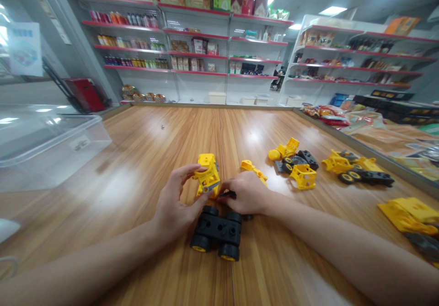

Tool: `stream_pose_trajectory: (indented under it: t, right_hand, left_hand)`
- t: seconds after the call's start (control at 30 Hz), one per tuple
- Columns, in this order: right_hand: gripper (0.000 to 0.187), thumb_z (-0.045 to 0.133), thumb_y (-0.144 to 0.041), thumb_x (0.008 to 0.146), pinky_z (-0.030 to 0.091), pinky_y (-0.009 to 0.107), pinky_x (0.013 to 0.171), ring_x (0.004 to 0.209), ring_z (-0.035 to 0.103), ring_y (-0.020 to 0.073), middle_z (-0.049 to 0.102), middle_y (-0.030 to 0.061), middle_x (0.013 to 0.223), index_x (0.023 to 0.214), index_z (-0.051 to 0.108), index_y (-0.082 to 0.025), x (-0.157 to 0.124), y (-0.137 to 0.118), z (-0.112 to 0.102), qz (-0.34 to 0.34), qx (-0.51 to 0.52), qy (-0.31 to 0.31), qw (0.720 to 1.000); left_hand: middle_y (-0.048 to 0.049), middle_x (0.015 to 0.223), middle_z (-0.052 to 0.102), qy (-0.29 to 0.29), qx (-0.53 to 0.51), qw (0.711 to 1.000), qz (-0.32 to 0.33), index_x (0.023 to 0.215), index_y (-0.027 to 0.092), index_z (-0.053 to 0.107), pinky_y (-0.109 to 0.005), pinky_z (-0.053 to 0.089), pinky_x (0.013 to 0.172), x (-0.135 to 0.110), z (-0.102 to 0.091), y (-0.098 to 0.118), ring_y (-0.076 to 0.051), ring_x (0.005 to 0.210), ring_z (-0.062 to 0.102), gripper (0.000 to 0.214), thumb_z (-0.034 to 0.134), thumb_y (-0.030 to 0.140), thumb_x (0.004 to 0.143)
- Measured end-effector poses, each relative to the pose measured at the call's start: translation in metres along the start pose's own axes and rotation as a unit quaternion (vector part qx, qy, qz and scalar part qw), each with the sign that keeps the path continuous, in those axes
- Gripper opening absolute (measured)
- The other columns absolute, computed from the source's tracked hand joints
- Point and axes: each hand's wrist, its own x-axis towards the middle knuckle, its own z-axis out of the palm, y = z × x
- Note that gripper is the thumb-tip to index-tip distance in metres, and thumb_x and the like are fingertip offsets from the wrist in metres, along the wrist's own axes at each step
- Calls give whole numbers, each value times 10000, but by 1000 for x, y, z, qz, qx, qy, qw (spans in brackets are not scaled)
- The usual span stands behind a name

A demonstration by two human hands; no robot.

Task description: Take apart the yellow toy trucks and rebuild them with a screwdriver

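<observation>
My left hand (178,196) is closed around a yellow toy vehicle cab (207,172), thumb and fingers on opposite sides of it. Just to the right, my right hand (246,191) pinches a small black piece (227,194) near the cab's lower edge; its exact kind is hard to make out. Nearer to me, a black toy chassis (218,229) with yellow-hubbed wheels rests on the wooden table (144,251), apart from the cab. A yellow toy arm part (253,167) lies partly hidden behind my right hand.
Yellow and black toy vehicle parts (302,174) lie to the right, with more parts (363,171) farther over and others (414,214) by the right edge. A clear plastic bin (51,150) stands at left. Stocked shelves (195,34) rise beyond the table.
</observation>
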Motion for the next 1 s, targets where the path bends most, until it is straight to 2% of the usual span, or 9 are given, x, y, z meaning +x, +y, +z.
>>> stream_pose_trajectory:
  t: [0.1, 0.27, 0.4, 0.5, 0.6, 0.7, 0.87, 1.0]
  right_hand:
    - [186, 652, -324, 807, 414, 257, 609, 699, 713, 198, 760, 53, 751, 925, 747, -216, -1, 2, 4, -15, 10, 32, 999]
    - [120, 655, -274, 810, 400, 230, 544, 594, 655, 137, 719, 19, 698, 858, 693, -171, -2, 3, 6, -58, 63, 167, 982]
    - [152, 645, -317, 867, 370, 221, 497, 515, 586, 98, 683, -1, 660, 865, 655, -166, -3, 0, 3, -109, 85, 265, 954]
    - [154, 664, -324, 874, 369, 222, 497, 496, 572, 91, 670, -15, 635, 886, 643, -172, -3, -3, 2, -144, 95, 306, 936]
    - [159, 684, -321, 868, 380, 222, 506, 506, 584, 93, 672, -15, 639, 901, 642, -171, -4, -5, 2, -166, 105, 316, 928]
    - [160, 668, -326, 880, 386, 221, 511, 512, 587, 93, 682, -9, 657, 913, 646, -172, -4, -5, 2, -179, 94, 294, 934]
    - [185, 656, -364, 884, 377, 224, 511, 527, 592, 95, 694, -5, 687, 897, 637, -180, -4, -3, 5, -169, 84, 257, 948]
    - [175, 668, -352, 876, 371, 225, 513, 536, 593, 98, 684, -9, 681, 880, 627, -182, -3, -1, 8, -158, 94, 257, 949]
  left_hand:
    - [-82, 1185, 622, -2, -14, 1000, -6, 1271, 240, 489, -435, 513, 1009, 0, 1, 1, -235, 1101, 631, 613, 761, 136, 732]
    - [-89, 1179, 621, -18, 1, 1000, 6, 1265, 229, 488, -434, 509, 978, 3, -2, 2, -237, 1090, 622, 581, 730, 106, 751]
    - [-81, 1133, 609, -44, 69, 996, 47, 1210, 225, 560, -401, 506, 914, 7, -7, 4, -233, 1050, 596, 488, 710, 92, 764]
    - [-78, 1115, 603, -50, 110, 988, 95, 1214, 226, 564, -398, 499, 901, 10, -9, 8, -237, 1042, 580, 491, 703, 76, 768]
    - [-72, 1099, 588, -55, 141, 980, 126, 1239, 236, 562, -395, 497, 895, 12, -9, 13, -234, 1029, 572, 509, 700, 72, 777]
    - [-64, 1064, 575, -66, 161, 974, 142, 1265, 246, 562, -382, 501, 861, 11, -9, 18, -224, 990, 565, 522, 696, 76, 790]
    - [-68, 1044, 580, -76, 179, 967, 167, 1304, 264, 552, -387, 498, 837, 10, -9, 17, -229, 966, 552, 562, 682, 67, 795]
    - [-73, 1042, 577, -89, 179, 964, 174, 1323, 279, 538, -403, 507, 848, 10, -10, 16, -240, 979, 552, 574, 661, 67, 804]
